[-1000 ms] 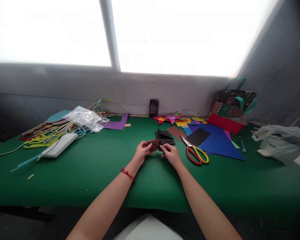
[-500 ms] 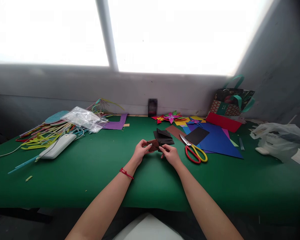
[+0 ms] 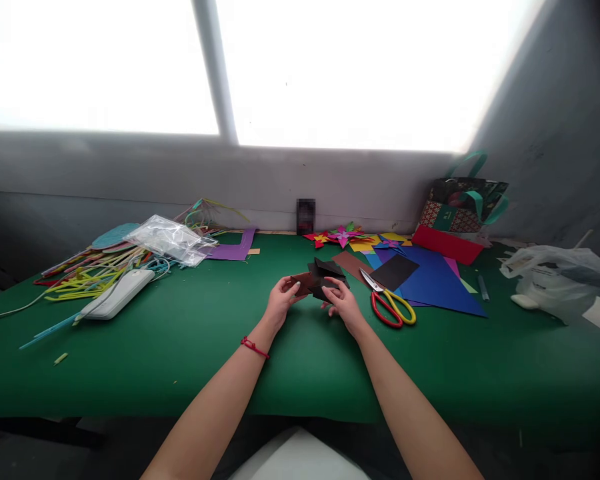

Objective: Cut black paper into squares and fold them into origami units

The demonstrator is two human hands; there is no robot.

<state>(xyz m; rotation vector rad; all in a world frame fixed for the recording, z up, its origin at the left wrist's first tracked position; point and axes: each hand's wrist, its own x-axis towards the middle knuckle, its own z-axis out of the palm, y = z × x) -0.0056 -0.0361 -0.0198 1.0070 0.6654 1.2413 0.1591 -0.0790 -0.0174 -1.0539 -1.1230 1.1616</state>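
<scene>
A folded brown and black paper piece (image 3: 301, 285) is held just above the green table, between my two hands. My left hand (image 3: 279, 304) pinches its brown side, thumb on top. At its black side, the fingers of my right hand (image 3: 345, 306) are bent around the paper's edge. Right behind it lies more folded black paper (image 3: 327, 267), partly covered by the held piece. To the right of my right hand rest scissors (image 3: 387, 303) with one red and one yellow handle.
Flat brown (image 3: 349, 263) and black sheets (image 3: 395, 272) and a large blue sheet (image 3: 440, 283) lie to the right. Colourful folded paper flowers (image 3: 343, 235) sit at the back. On the left are a white power strip (image 3: 117, 295) and a clear plastic bag (image 3: 167, 239).
The paper piece has turned a little between my hands, and more of its black side shows. My right fingers have shifted their hold and lifted slightly.
</scene>
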